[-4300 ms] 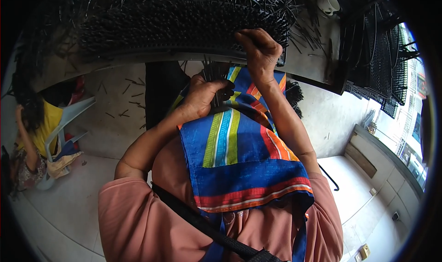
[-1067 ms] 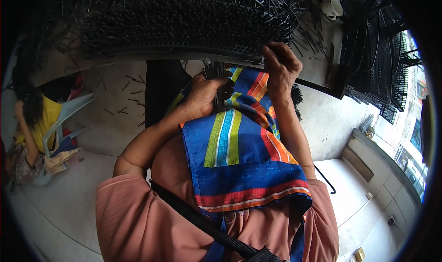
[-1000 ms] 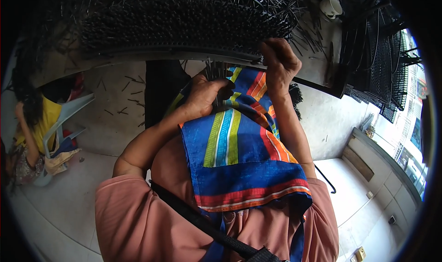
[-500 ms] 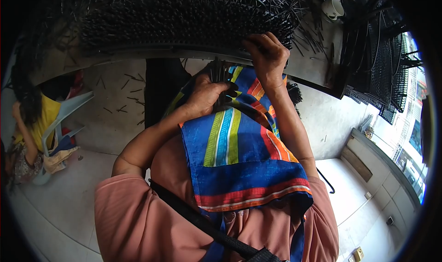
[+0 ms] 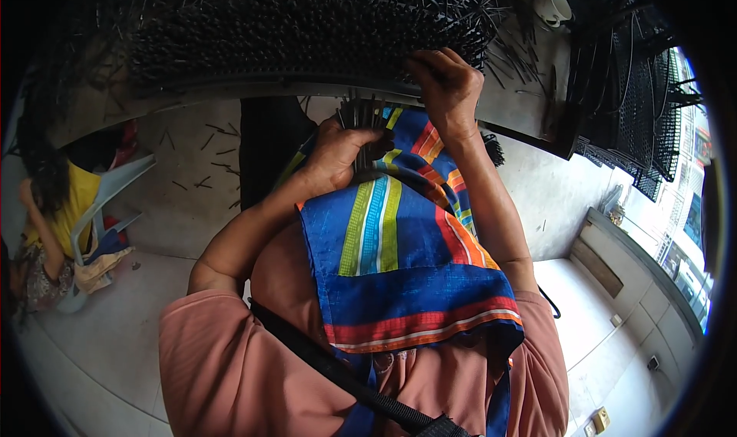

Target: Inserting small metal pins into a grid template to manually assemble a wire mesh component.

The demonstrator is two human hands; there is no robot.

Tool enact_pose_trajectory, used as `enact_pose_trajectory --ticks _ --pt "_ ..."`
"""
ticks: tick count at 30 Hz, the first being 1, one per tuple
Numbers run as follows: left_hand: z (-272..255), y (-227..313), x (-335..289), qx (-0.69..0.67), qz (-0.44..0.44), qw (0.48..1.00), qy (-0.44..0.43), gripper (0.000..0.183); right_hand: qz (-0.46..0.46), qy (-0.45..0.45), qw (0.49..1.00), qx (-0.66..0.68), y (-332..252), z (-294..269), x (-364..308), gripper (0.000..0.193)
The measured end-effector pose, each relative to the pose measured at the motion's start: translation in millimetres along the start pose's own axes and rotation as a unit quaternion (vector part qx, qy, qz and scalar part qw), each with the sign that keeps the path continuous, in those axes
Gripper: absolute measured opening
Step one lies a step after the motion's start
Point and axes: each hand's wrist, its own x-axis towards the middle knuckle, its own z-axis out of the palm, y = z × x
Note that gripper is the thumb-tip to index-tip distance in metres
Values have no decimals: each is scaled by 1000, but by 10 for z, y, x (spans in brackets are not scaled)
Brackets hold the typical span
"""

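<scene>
My left hand (image 5: 339, 151) is closed around a bundle of thin dark sticks (image 5: 364, 115), held over my lap at the table's near edge. The sticks point up toward the table. My right hand (image 5: 450, 82) is raised at the near edge of a wide black rack (image 5: 307, 42) packed with short upright dark pieces. Its thumb and fingers are pinched together, and whatever lies between them is too dark and small to make out. A blue striped apron (image 5: 414, 260) covers my lap under both hands.
Loose dark sticks (image 5: 513, 57) lie on the table (image 5: 526, 103) right of the rack. Beyond them stands a white cup (image 5: 552, 9). Black mesh racks (image 5: 637, 107) are stacked at the right. To the left, a person in a yellow top (image 5: 81, 195) sits on a grey chair (image 5: 115, 187).
My right hand has moved slightly up, still pinched. The left hand has shifted a little, and the sticks in it now stand more spread and visible.
</scene>
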Motion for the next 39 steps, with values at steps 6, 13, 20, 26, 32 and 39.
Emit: enact_pose_trajectory --ticks 6,13,20,26,32,39 --pt "-13 -20 16 -10 8 1000 -5 19 -101 -45 993 -42 -78 -4 35 15" --pt "1 9 3 -20 -4 1000 -11 20 -78 -27 992 -96 -87 -11 -94 20" --pt "34 7 28 -20 7 1000 -15 19 -64 -16 991 -120 -33 27 -163 28" --pt "59 37 44 -27 -3 999 -29 17 -115 5 986 -124 -55 -91 -230 22" --pt "135 88 57 24 6 998 -60 19 264 -160 920 242 -22 -125 -458 13" --pt "200 46 38 110 30 992 -54 24 374 -133 823 407 116 -120 -504 6"
